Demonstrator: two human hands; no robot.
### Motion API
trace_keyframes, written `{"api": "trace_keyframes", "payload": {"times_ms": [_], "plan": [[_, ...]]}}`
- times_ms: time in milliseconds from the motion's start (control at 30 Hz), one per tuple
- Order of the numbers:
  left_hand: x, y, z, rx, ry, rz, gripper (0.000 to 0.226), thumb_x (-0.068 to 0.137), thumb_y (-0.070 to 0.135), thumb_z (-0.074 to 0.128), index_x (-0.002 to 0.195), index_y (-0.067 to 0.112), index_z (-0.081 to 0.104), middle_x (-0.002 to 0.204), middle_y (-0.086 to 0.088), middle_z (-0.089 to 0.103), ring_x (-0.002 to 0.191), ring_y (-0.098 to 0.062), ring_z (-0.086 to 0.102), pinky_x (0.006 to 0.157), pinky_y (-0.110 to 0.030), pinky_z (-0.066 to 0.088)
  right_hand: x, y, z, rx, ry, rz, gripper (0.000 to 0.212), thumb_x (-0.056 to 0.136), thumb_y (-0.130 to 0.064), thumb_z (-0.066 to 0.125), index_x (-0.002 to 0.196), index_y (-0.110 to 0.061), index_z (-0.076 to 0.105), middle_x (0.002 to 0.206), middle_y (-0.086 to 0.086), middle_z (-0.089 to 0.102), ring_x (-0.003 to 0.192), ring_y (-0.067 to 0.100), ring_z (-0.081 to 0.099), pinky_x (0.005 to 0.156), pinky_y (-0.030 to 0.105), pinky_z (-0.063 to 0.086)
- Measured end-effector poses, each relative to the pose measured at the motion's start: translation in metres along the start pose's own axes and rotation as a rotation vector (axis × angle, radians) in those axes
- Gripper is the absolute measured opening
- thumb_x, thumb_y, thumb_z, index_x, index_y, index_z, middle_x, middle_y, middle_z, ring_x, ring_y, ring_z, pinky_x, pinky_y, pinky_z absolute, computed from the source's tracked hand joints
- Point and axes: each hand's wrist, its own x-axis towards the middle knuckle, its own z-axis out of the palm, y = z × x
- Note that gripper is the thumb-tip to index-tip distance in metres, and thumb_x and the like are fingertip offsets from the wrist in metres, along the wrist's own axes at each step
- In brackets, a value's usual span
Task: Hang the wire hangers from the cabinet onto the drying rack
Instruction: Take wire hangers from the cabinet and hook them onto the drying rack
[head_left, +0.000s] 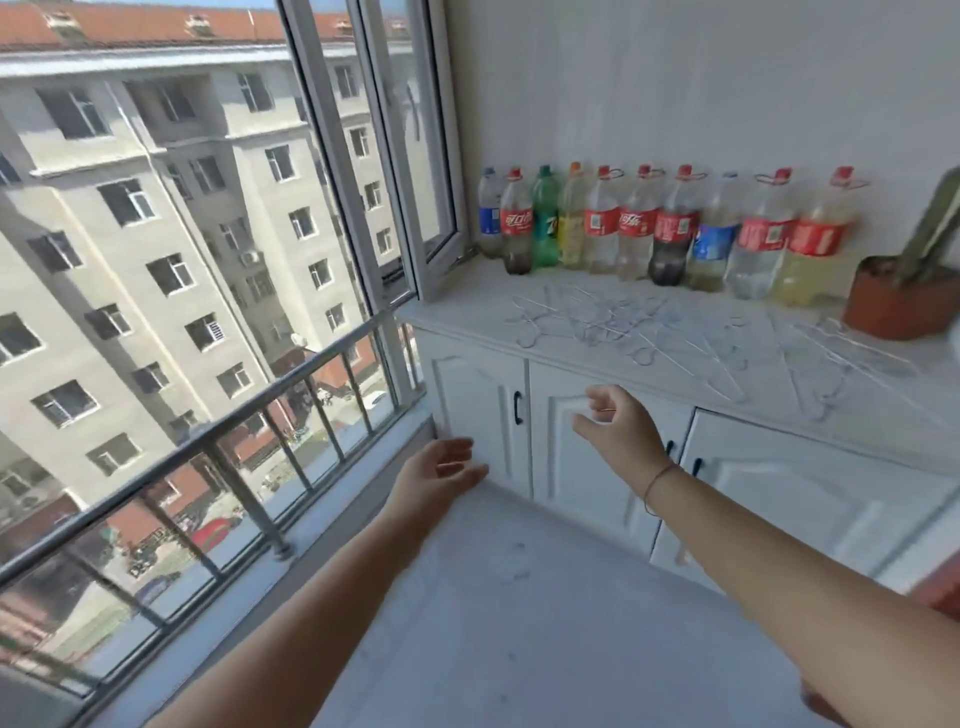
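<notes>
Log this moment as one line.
phase: before pickup | left hand: open, empty | right hand: open, empty | wire hangers: scattered on cabinet top | drying rack: not in view

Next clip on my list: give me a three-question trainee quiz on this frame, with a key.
1. True or false: the left hand grips a wire hanger.
2. The wire hangers lie: A) inside a drawer; B) on the cabinet top, in front of the bottles; C) over the railing.
3. Fill in: the cabinet doors in view are all ___.
Key: 1 false; 2 B; 3 closed.
</notes>
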Motion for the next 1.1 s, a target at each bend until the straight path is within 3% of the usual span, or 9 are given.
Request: {"api": "trace_keyframes", "payload": {"times_ms": [133,300,400,567,700,833,967,1100], "plan": [[0.066,0.005,0.016,-0.019,-0.059,0.001,0.034,0.084,0.015,0.067,0.117,0.013,0.060,0.107,-0.001,0.065,0.092,-0.005,0.060,0.067,-0.006,0.046,0.050,0.024,-0.011,0.024,0.043,0.073,0.026,0.079,-0.016,0.068,0.103,-0.015,0.061,0.103,0.008,0.061,0.094,0.019,0.058,0.083,0.025,0.044],[0.153,0.012,0.028,0.002,-0.107,-0.017,0.034,0.083,0.019,0.069,0.116,0.014,0.061,0.104,-0.003,0.067,0.100,-0.015,0.062,0.081,-0.021,0.045,0.106,0.043,-0.027,0.048,0.126,0.159,0.019,0.080,-0.015,0.066,0.099,-0.013,0.063,0.094,0.002,0.062,0.086,0.017,0.059,0.064,0.012,0.044],[0.199,0.020,0.042,0.023,-0.154,-0.015,0.031,0.084,0.018,0.067,0.115,0.013,0.061,0.104,-0.004,0.066,0.095,-0.013,0.060,0.075,-0.016,0.043,0.132,0.058,-0.039,0.062,0.210,0.196,0.019,0.080,-0.012,0.066,0.099,-0.008,0.065,0.093,0.006,0.063,0.085,0.018,0.059,0.078,0.024,0.046],[0.266,0.025,0.082,0.083,-0.238,-0.012,0.027,0.086,0.017,0.066,0.112,0.013,0.061,0.100,-0.002,0.066,0.089,-0.007,0.059,0.065,-0.003,0.039,0.174,0.091,-0.063,0.054,0.290,0.274,0.017,0.080,-0.008,0.064,0.096,-0.004,0.066,0.091,0.007,0.064,0.085,0.017,0.058,0.078,0.023,0.040],[0.312,0.025,0.124,0.095,-0.294,-0.036,0.025,0.085,0.018,0.066,0.110,0.015,0.062,0.095,0.001,0.066,0.084,-0.008,0.060,0.069,-0.011,0.042,0.217,0.120,-0.082,0.045,0.310,0.322,0.015,0.080,-0.009,0.064,0.094,-0.005,0.068,0.091,0.004,0.066,0.088,0.017,0.060,0.082,0.024,0.043],[0.362,0.028,0.166,0.087,-0.292,-0.078,0.024,0.084,0.021,0.067,0.107,0.020,0.062,0.100,0.001,0.067,0.092,-0.012,0.061,0.070,-0.022,0.044,0.271,0.146,-0.098,0.083,0.309,0.349,0.008,0.082,-0.009,0.061,0.086,-0.012,0.068,0.078,-0.004,0.064,0.078,0.013,0.059,0.075,0.022,0.044],[0.410,0.033,0.207,0.101,-0.243,-0.099,0.021,0.087,0.024,0.064,0.108,0.022,0.061,0.100,0.006,0.065,0.085,-0.002,0.058,0.060,-0.016,0.040,0.331,0.174,-0.112,0.109,0.254,0.393,0.009,0.082,-0.012,0.062,0.088,-0.013,0.069,0.082,0.001,0.065,0.076,0.015,0.059,0.064,0.019,0.045],[0.449,0.030,0.241,0.115,-0.189,-0.170,0.019,0.087,0.023,0.064,0.106,0.021,0.061,0.097,0.004,0.065,0.081,-0.009,0.058,0.058,-0.016,0.039,0.380,0.199,-0.123,0.081,0.147,0.422,0.011,0.081,-0.009,0.062,0.090,-0.010,0.069,0.082,0.005,0.065,0.070,0.012,0.056,0.060,0.017,0.043]]}}
